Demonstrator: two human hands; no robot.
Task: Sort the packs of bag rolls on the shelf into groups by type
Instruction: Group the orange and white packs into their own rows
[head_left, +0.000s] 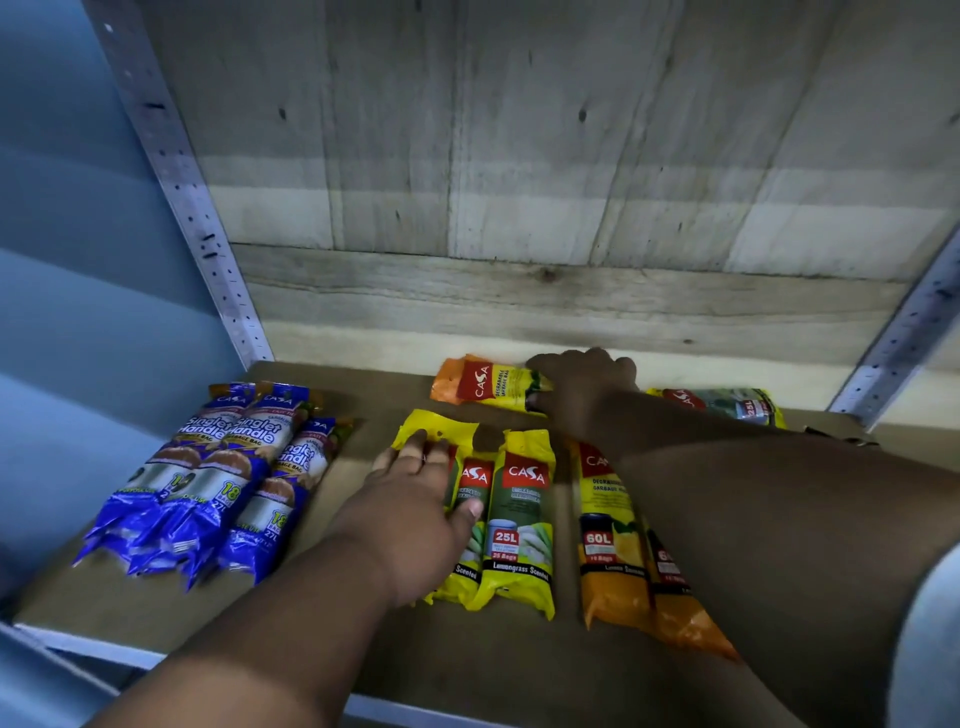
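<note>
Three blue Singlet Handle packs (218, 483) lie side by side at the shelf's left. In the middle lie two yellow 25L packs (519, 514); my left hand (421, 499) rests flat on the left one, thumb against its side. Two orange 60L packs (613, 545) lie to the right, partly under my right forearm. At the back, my right hand (582, 384) grips one end of an orange pack (483, 387) lying crosswise. Another yellow 25L pack (727, 405) lies behind my right wrist at the back right.
The brown shelf board (353, 410) has a metal front edge (93, 649). A wooden plank wall (519, 291) closes the back. Perforated metal uprights stand at the left (208, 249) and right (904, 343) rear corners. A blue wall is on the left.
</note>
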